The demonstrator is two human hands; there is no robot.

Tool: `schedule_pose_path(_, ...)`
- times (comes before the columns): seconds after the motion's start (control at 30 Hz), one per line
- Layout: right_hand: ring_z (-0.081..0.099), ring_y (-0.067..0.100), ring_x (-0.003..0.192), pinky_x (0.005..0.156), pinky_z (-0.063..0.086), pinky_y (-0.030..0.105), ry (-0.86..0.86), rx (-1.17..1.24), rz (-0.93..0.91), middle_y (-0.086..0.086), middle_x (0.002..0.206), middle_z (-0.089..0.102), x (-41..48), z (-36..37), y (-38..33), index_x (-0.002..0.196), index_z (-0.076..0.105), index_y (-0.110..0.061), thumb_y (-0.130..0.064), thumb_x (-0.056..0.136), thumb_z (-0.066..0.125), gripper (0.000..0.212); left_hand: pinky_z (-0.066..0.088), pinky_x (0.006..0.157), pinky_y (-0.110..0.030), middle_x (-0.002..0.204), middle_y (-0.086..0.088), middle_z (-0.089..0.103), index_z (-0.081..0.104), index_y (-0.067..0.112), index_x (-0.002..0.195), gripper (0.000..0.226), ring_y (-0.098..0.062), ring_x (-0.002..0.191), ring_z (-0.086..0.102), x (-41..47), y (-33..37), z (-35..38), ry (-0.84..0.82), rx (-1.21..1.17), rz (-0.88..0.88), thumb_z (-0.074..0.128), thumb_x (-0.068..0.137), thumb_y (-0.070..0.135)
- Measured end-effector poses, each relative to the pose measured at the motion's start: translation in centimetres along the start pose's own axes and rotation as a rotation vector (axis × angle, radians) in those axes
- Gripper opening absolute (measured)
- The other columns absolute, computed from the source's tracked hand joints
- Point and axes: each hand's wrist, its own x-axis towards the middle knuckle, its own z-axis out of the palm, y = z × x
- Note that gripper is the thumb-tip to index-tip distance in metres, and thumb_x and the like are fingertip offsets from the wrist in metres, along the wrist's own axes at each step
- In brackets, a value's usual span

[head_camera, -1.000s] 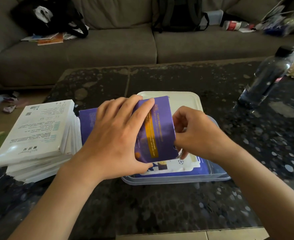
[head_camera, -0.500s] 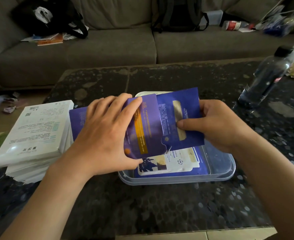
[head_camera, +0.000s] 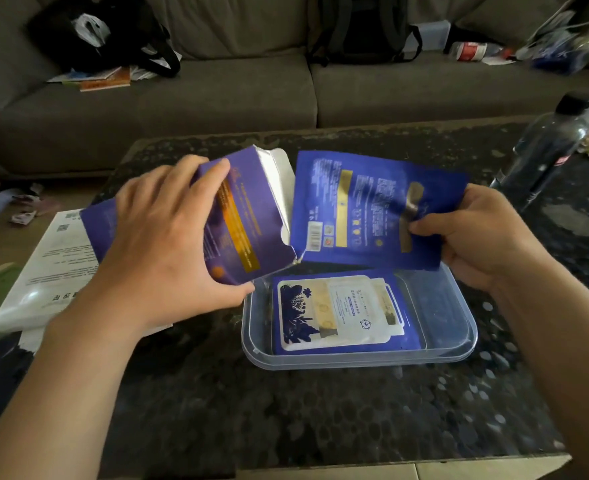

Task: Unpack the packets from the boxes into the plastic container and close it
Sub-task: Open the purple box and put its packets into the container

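Your dark, spotty counter (head_camera: pixel 286 410) fills the middle. A grey sofa (head_camera: pixel 234 91) is at 12 o'clock and a bottle (head_camera: pixel 546 150) is at 2 o'clock. White boxes (head_camera: pixel 43 271) sit at 9 o'clock. The clear plastic container (head_camera: pixel 459 341) sits at 5 o'clock, with packets (head_camera: pixel 338 313) lying flat inside.

Your left hand (head_camera: pixel 161 247) has its grip wrapped round the purple box (head_camera: pixel 241 223), open end tipped toward 1 o'clock. Your right hand (head_camera: pixel 476 237) has its grip pinching a blue packet (head_camera: pixel 366 209) above the container, just beside the box.
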Motion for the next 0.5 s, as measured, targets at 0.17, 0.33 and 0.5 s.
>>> schedule_pose_path(0.17, 0.074, 0.025, 0.075, 0.07, 0.061, 0.044, 0.044, -0.195, -0.091, 0.006, 0.075, 0.075, 0.0, -0.7, 0.2, 0.084, 0.069, -0.008, 0.026, 0.077, 0.059, 0.036, 0.03, 0.107, -0.056, 0.15, -0.013, 0.039, 0.033, 0.012, 0.151, 0.129, -0.039, 0.134, 0.04, 0.0, -0.8, -0.3, 0.034, 0.013, -0.036, 0.074, 0.044, 0.072)
schedule_pose_path(0.33, 0.066, -0.001, 0.058, 0.049, 0.05, 0.013, -0.063, -0.513, -0.23, 0.004, 0.064, 0.068, -0.7, 0.1, 0.6, 0.079, 0.066, 0.004, 0.016, 0.084, 0.066, 0.013, 0.029, 0.108, -0.057, 0.15, -0.012, 0.039, 0.032, 0.012, 0.151, 0.128, -0.039, 0.134, 0.04, -0.1, -1.2, -0.6, 0.041, 0.012, -0.054, 0.07, 0.045, 0.074)
schedule_pose_path(0.5, 0.07, -0.003, 0.09, 0.071, 0.056, 0.012, -0.237, -0.683, -0.381, -0.001, 0.093, 0.074, -0.4, 0.0, 2.2, 0.082, 0.073, -0.001, 0.015, 0.082, 0.071, 0.016, 0.03, 0.108, -0.056, 0.15, -0.011, 0.039, 0.032, 0.012, 0.151, 0.131, -0.039, 0.134, 0.04, -0.2, -1.5, -0.8, 0.062, 0.0, -0.1, 0.076, 0.043, 0.071)
